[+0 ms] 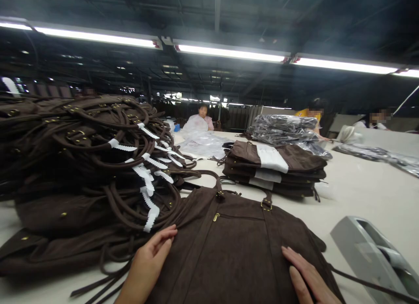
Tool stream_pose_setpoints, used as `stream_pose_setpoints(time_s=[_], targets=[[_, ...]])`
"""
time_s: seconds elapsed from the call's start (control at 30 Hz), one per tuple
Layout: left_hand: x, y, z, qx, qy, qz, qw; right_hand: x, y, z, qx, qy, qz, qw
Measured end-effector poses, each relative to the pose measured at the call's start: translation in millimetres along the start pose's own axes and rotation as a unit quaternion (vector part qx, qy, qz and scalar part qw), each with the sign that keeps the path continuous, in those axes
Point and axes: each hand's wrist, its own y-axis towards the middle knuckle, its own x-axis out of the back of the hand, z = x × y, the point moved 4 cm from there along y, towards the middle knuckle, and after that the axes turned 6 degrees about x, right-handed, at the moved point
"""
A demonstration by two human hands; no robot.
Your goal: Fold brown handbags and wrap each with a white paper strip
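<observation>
A dark brown handbag (238,247) lies flat in front of me, its two handles pointing away and a small gold zipper pull near its top. My left hand (149,262) rests at the bag's left edge, fingers stretched out and touching it. On the right side of the bag lies my right hand (309,275), palm down with its fingers extended. Neither hand grips anything. Close to my left hand is a high pile of brown bags (81,164), with white paper strips (149,199) hanging from their handles.
Beyond the handbag sits a stack of folded brown bags (278,169) with white wraps. Plastic-wrapped bags (284,128) are piled behind it. A grey tape dispenser (369,251) stands at the right on the white table (360,182). Several people are across the table.
</observation>
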Motion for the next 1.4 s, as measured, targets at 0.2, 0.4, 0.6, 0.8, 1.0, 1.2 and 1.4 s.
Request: stream_pose_setpoints(time_s=[0.2, 0.4, 0.6, 0.8, 1.0, 1.2, 1.4], targets=[[-1.1, -12.3, -21.4, 0.052, -0.215, 0.013, 0.975, 17.7, 12.2, 20.6, -0.099, 0.083, -0.038, 0.991], [-0.1, -23.5, -50.7, -0.051, -0.204, 0.001, 0.978, 26.0, 39.5, 64.6, 0.005, 0.046, 0.031, 0.998], [16.3, -27.1, -71.9, -0.12, -0.093, -0.071, 0.986, 37.1, 71.8, 126.5, 0.097, 0.04, 0.15, 0.983], [17.5, -40.8, -99.1, -0.256, 0.181, -0.101, 0.944, 11.8, 84.0, 167.3, 0.111, 0.05, 0.235, 0.964], [-23.8, -55.3, -114.8, -0.405, 0.305, -0.038, 0.861, -22.3, 86.5, 189.8, 0.109, 0.061, 0.268, 0.955], [-32.4, -23.8, -35.3, -0.296, 0.549, -0.033, 0.781, -61.1, 53.1, 168.5, 0.063, 0.082, 0.267, 0.958], [-30.2, -16.2, -14.7, -0.267, 0.578, -0.013, 0.771, -65.6, 51.0, 164.1, 0.034, 0.093, 0.273, 0.957]])
